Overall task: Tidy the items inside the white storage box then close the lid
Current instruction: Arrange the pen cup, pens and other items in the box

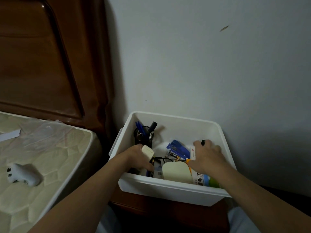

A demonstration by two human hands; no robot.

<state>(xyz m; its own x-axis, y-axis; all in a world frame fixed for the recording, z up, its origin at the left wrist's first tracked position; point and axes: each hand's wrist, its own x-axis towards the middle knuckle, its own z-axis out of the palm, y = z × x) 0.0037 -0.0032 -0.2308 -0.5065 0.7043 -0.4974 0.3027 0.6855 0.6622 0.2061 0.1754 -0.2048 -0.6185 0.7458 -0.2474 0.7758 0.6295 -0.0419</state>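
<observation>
The open white box [170, 190] sits on a dark wooden stand [151, 209] against the wall, beside a mattress [50, 148]. Both forearms reach down into it from below. The left hand [136, 157], near the black pen cup [143, 137], grips a small cream device [148, 151], while the right hand [207, 155] holds a black marker [203, 142] with its fingers curled over a white carton [193, 153].
</observation>
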